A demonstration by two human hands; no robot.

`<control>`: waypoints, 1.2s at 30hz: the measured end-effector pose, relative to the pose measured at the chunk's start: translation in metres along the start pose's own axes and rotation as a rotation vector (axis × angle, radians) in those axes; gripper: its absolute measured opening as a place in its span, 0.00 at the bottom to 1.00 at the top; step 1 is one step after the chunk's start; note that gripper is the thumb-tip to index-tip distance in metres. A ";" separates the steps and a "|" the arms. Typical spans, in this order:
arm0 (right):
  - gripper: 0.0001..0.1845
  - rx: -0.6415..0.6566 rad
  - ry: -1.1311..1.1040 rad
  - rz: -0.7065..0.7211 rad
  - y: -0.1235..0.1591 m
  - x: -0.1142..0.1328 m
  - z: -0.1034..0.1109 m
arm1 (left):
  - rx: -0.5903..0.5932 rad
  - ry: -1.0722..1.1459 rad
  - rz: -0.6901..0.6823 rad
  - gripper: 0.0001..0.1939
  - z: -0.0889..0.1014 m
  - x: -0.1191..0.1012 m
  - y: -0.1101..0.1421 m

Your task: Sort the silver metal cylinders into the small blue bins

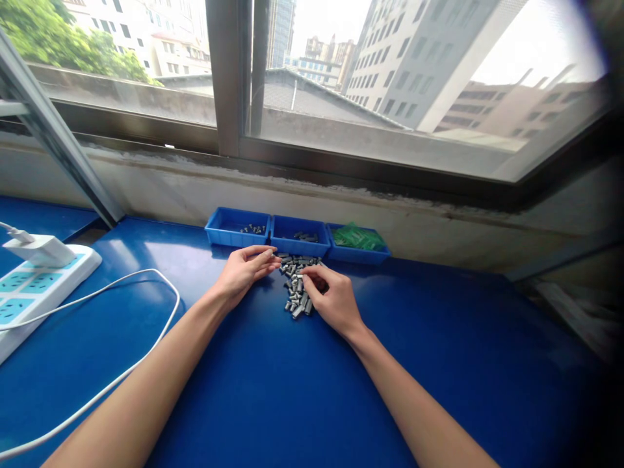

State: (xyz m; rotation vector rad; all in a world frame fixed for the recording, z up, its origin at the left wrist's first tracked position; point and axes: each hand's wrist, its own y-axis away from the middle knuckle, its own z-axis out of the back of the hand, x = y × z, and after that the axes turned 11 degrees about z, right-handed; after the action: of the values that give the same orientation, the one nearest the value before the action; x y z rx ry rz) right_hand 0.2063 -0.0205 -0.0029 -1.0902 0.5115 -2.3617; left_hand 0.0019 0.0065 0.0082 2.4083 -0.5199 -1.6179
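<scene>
A pile of small grey metal cylinders [295,286] lies on the blue table [273,390] just in front of three blue trays. My left hand [244,270] rests at the pile's left edge, its fingers drawn together in a pinch on one small grey piece. My right hand [332,299] lies on the pile's right side, fingers curled, thumb and forefinger closed on a small piece among the pile. The left tray [219,229] and the middle tray [285,244] each hold a few grey pieces. The right tray [377,255] holds green parts.
A white power strip [34,286] with a plugged-in charger [41,250] sits at the left edge. Its white cable [160,325] loops across the table near my left forearm. A window sill and wall rise right behind the trays.
</scene>
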 end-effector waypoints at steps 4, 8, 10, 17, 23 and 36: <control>0.09 -0.004 0.004 0.004 0.000 0.001 0.000 | -0.088 -0.071 -0.117 0.21 -0.003 -0.002 -0.002; 0.09 -0.006 0.006 0.006 0.000 0.002 0.000 | -0.217 -0.007 -0.265 0.22 -0.001 -0.011 -0.010; 0.09 -0.007 0.005 0.006 0.000 0.001 0.000 | -0.285 0.041 -0.330 0.21 0.002 -0.017 -0.014; 0.08 -0.001 0.002 0.005 -0.001 0.001 0.001 | -0.297 0.059 -0.384 0.19 0.009 -0.025 -0.024; 0.07 -0.004 -0.003 0.009 -0.001 0.003 0.001 | -0.228 -0.530 -0.590 0.13 0.008 -0.016 -0.015; 0.08 -0.004 -0.010 0.016 -0.001 0.001 0.000 | 0.060 -1.424 -0.843 0.11 0.014 0.009 -0.017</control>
State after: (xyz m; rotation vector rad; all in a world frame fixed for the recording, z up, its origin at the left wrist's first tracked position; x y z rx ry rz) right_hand 0.2051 -0.0201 -0.0019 -1.0951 0.5197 -2.3406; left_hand -0.0049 0.0191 -0.0104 1.0452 0.4238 -3.5163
